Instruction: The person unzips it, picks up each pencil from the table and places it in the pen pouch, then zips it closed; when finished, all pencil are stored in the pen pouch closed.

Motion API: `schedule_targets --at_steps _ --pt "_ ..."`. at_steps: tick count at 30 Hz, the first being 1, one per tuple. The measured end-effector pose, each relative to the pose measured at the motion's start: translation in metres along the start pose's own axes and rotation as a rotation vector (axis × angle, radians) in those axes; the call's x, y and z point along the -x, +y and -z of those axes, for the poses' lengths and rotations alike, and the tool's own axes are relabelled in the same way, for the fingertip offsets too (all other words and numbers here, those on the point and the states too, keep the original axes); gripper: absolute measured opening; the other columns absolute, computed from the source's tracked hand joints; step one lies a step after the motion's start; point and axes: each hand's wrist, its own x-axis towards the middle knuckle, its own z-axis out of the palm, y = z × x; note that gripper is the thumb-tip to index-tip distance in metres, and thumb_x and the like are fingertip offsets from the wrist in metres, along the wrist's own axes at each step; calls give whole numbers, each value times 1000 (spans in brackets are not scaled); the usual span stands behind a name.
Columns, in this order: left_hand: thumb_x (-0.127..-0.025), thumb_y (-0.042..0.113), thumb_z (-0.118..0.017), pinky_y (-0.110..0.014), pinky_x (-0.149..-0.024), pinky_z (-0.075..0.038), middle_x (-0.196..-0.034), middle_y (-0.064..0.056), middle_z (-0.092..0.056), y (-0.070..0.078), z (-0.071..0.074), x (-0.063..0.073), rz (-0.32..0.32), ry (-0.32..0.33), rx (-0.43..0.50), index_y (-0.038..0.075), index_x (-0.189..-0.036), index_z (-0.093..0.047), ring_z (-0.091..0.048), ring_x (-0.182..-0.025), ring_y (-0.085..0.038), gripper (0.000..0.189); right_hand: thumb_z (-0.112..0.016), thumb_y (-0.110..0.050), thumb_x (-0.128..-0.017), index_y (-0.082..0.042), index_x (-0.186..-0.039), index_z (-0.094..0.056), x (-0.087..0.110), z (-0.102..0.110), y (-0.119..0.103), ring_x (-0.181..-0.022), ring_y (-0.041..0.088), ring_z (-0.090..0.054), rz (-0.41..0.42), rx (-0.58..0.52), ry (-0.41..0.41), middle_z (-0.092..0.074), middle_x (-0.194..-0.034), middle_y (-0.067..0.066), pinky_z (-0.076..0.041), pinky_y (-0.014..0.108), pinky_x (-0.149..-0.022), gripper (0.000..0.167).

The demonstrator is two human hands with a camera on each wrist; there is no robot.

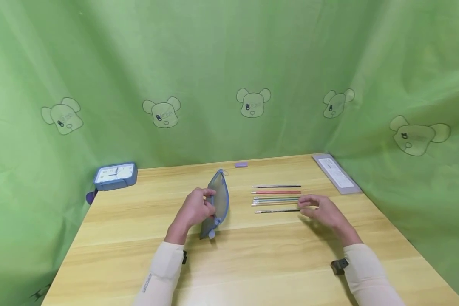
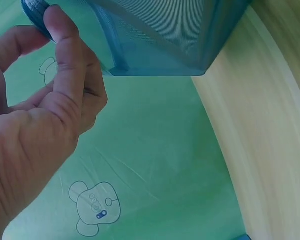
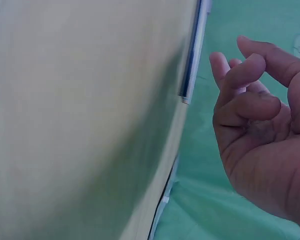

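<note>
My left hand (image 1: pixel 195 208) pinches the upper edge of a blue mesh zip pouch (image 1: pixel 222 197) between thumb and fingers. The pouch stands on its side, its zipped edge gaping toward the right. In the left wrist view, the thumb presses on the zipper band (image 2: pixel 36 17) and the mesh (image 2: pixel 155 35) hangs beyond it. My right hand (image 1: pixel 321 209) hovers at the right ends of a row of pencils, fingers loosely bent. Nothing shows between those fingers in the right wrist view. The row has a black pencil (image 1: pixel 276 186), a red pencil (image 1: pixel 276 192), several lighter ones and a nearer dark pencil (image 1: pixel 277 211).
A blue clock (image 1: pixel 115 175) stands at the table's back left corner. A purple eraser-like block (image 1: pixel 241 164) lies at the back edge. A flat grey case with a white label (image 1: pixel 335 172) lies along the right edge. Green curtain (image 1: pixel 206 63) surrounds the wooden table (image 1: pixel 252 263).
</note>
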Motion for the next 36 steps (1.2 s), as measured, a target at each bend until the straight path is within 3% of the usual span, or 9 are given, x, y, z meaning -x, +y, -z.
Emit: schedule_targets --at_steps 3,5,8,10,14,19,25,29,36 --pt "-82 -8 -65 -21 -56 -49 -66 2 -51 -2 -1 -1 -12 -11 -19 -4 -148 -59 -74 -72 -32 66 -77 -8 -96 2 -133 -68 -3 -3 7 -118 40 -70 17 95 -2 -76 -123 23 -61 33 -89 40" --pt "-82 -8 -66 -21 -56 -51 -64 1 -53 -3 -2 -2 -16 -7 -29 -4 -148 -60 -76 -75 -36 66 -79 -9 -94 0 -130 -70 -4 -4 8 -123 45 -67 23 160 7 -78 -120 20 -60 45 -98 39" --pt "-83 -8 -67 -22 -57 -51 -64 0 -55 -3 -2 -1 -14 -8 -30 -4 -148 -60 -76 -77 -39 65 -81 -8 -91 -1 -126 -71 -4 -5 8 -121 47 -67 4 215 11 -78 -116 18 -55 64 -104 37" --pt "-83 -8 -66 -22 -56 -51 -64 0 -55 -4 -3 -1 -13 -11 -29 -4 -148 -59 -76 -78 -40 65 -82 -6 -88 -1 -123 -72 -4 -6 7 -115 44 -69 -10 244 11 -78 -112 16 -54 69 -105 36" --pt "-83 -8 -65 -21 -53 -47 -61 2 -51 -3 -3 0 -18 -12 -29 -4 -148 -59 -77 -79 -42 66 -82 -2 -85 0 -119 -72 -3 -7 4 -101 31 -70 -32 272 0 -76 -106 12 -61 52 -92 36" --pt "-83 -8 -65 -22 -51 -42 -57 2 -49 -3 -4 -1 -28 -11 -28 -4 -148 -59 -79 -80 -42 66 -82 0 -83 2 -117 -72 -2 -12 -1 -89 22 -68 -41 276 -22 -76 -99 11 -58 32 -76 36" --pt "-83 -8 -64 -22 -51 -41 -58 2 -50 -3 -4 -3 -25 -14 -25 -4 -149 -58 -79 -82 -44 67 -84 -3 -82 3 -114 -72 4 -25 -16 -79 16 -62 -44 272 -61 -73 -88 5 -52 25 -68 35" --pt "-84 -8 -66 -22 -56 -50 -62 0 -56 -3 -4 -3 -23 -16 -23 -5 -149 -58 -79 -80 -41 65 -87 -8 -82 0 -111 -74 9 -35 -26 -79 15 -61 -19 275 -114 -72 -84 1 -52 26 -72 33" --pt "-85 -7 -67 -23 -56 -50 -63 -1 -57 -4 -5 -4 -10 -22 -21 -5 -150 -57 -80 -79 -39 66 -89 -8 -82 -2 -109 -74 15 -54 -39 -78 13 -61 33 276 -157 -70 -83 -1 -53 24 -70 31"
